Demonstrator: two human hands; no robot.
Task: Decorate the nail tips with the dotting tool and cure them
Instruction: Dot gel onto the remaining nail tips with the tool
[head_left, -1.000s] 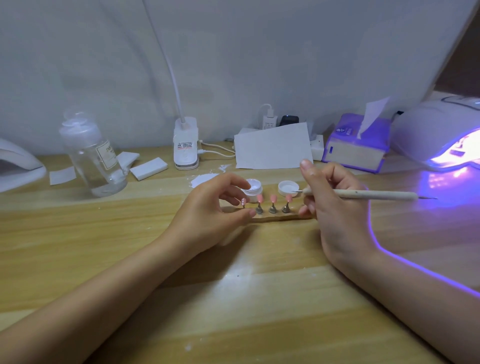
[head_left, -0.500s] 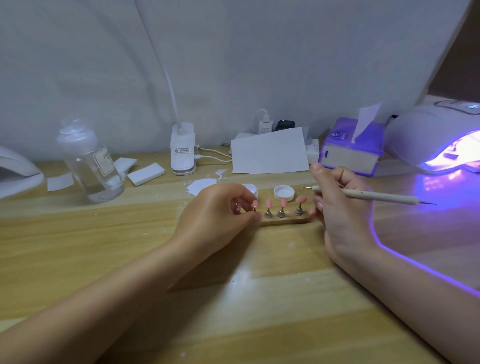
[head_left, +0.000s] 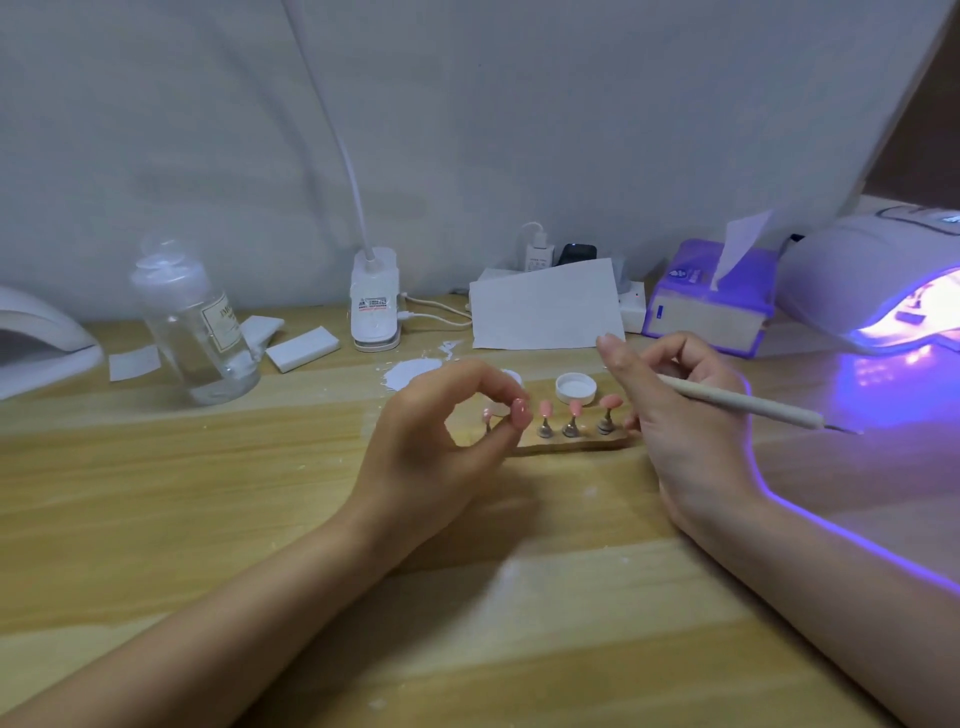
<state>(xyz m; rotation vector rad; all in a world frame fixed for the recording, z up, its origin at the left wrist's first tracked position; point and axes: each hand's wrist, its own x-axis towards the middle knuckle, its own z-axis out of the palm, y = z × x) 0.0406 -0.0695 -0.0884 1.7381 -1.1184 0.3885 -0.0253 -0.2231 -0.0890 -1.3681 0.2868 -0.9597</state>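
1. Hands meet at a small wooden stand (head_left: 571, 442) lying on the wooden table (head_left: 208, 493), with pink nail tips (head_left: 574, 408) standing in a row on its metal pegs.
2. The left hand (head_left: 441, 441) pinches one pink tip (head_left: 518, 413) between thumb and forefinger at the stand's left end.
3. The right hand (head_left: 675, 415) grips the dotting tool (head_left: 743, 402); its shaft points right, toward the purple glow, and its lower fingers touch the stand's right end.
4. Just behind the stand sits an open white jar (head_left: 575, 388); a second one is mostly hidden by the left fingers.
5. The curing lamp (head_left: 872, 280) stands at far right, lit violet inside, well apart from the tips.
6. Farther back are a tissue box (head_left: 706, 312), a sheet of white paper (head_left: 545, 306) and a clear bottle (head_left: 197, 322).
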